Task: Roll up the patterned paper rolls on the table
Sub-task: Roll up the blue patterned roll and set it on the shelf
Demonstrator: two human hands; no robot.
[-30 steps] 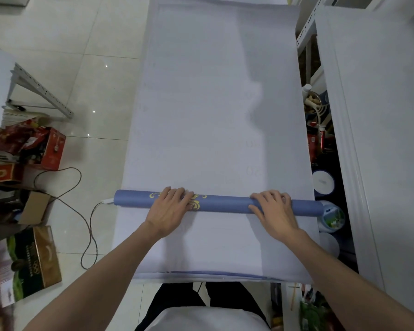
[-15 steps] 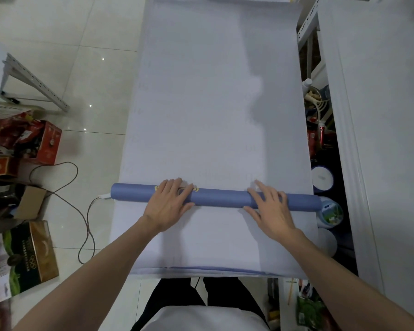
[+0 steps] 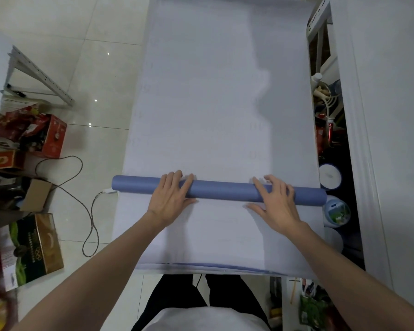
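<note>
Crosswise, blue roll (image 3: 225, 191) lies left-right; left grip (image 3: 171, 199), right grip (image 3: 276, 205) flat atop, fingers straight.

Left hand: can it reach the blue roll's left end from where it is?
Probably yes. The left hand rests on the blue roll, and the stretch to its left end is bare.

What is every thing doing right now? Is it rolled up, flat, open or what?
roll, partly rolled, lying across the paper
paper, flat beyond the roll, not yet rolled
left hand, open, fingers flat over the roll
right hand, open, fingers spread over the roll
red box, open, stuffed full
cord, loose and looped
</note>
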